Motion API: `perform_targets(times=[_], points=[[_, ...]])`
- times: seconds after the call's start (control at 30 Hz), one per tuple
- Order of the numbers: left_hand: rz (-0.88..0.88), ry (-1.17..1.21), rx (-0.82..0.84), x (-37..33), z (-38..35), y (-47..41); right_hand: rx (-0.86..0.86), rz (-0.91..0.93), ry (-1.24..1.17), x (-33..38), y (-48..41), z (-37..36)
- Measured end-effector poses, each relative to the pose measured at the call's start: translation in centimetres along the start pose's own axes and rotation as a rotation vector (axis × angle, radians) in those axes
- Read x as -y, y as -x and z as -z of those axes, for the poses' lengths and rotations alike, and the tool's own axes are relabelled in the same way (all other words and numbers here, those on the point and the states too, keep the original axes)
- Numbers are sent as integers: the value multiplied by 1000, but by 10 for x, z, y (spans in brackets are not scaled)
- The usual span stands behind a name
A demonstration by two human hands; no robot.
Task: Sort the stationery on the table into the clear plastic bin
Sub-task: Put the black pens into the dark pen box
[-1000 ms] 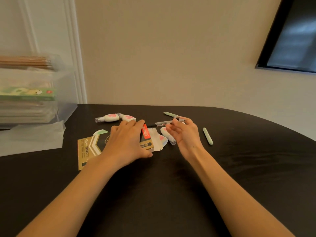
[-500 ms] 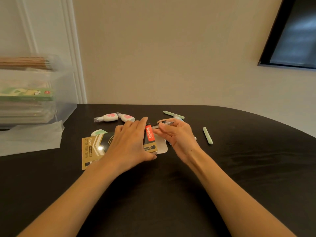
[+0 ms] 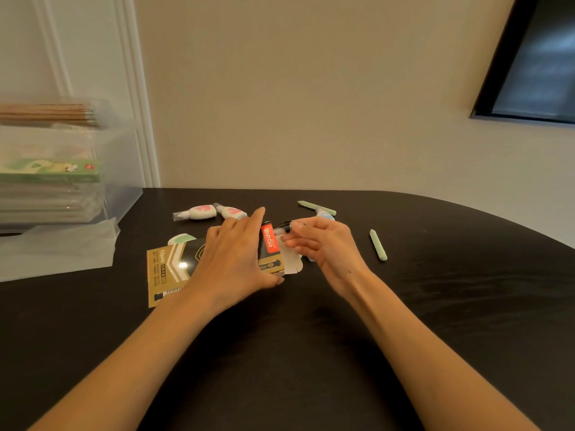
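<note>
- One black bench (image 3: 311, 353) carries all loose stationery.
- One clear plastic bin (image 3: 124, 169) stands at the far left of the bench. It holds stacked flat items, including one green printed carton (image 3: 53, 171).
- One bundle of wooden pencils (image 3: 46, 112) lies on top of the bin.
- One flat gold-and-black cardboard pen box (image 3: 168, 265) with a red label lies at the centre, its white flap open at the right end.
- Left hand (image 3: 231, 256): palm down on the box, fingers extended, pressing it to the bench.
- Right hand (image 3: 323, 244): fingertips pinch one clear-barrelled pen (image 3: 284, 227) at the open right end of the box.
- Two white correction-tape dispensers with pink marks (image 3: 200, 212) (image 3: 231, 211) lie just beyond the left hand.
- One white-and-green dispenser (image 3: 182, 238) touches the far edge of the box.
- Two pale green sticks: one (image 3: 378, 249) right of the right hand, one (image 3: 308, 206) beyond it.
- One translucent sheet (image 3: 59, 250) lies near the bin.
</note>
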State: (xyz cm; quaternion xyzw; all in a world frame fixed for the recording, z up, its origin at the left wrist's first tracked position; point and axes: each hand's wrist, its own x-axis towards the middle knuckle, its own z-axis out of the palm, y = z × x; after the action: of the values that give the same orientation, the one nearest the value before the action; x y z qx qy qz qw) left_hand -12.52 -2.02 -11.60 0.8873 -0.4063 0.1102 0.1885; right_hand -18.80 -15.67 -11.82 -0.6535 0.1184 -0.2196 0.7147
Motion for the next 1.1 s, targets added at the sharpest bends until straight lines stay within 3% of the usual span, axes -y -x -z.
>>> perform_targets(times=[0.27,0.4,0.53,0.7,0.8,0.93,1.1], points=[[-18,65,-16,-3,1,1,150,-11,87,-2,-2,-5],[-37,63,-17,-5,1,2,107,20,89,-1,0,-3],[-55,84,-35,-6,1,2,84,105,291,-2,3,-10],[-79,85,-62,-8,-1,2,114,76,312,2,5,-9],[-86,104,-155,-6,2,2,54,102,171,8,3,-1],[-14,298,-463,-6,19,-3,-117,65,-29,10,-1,8],[153,497,-605,-18,27,-11,107,-27,33,12,9,-1]])
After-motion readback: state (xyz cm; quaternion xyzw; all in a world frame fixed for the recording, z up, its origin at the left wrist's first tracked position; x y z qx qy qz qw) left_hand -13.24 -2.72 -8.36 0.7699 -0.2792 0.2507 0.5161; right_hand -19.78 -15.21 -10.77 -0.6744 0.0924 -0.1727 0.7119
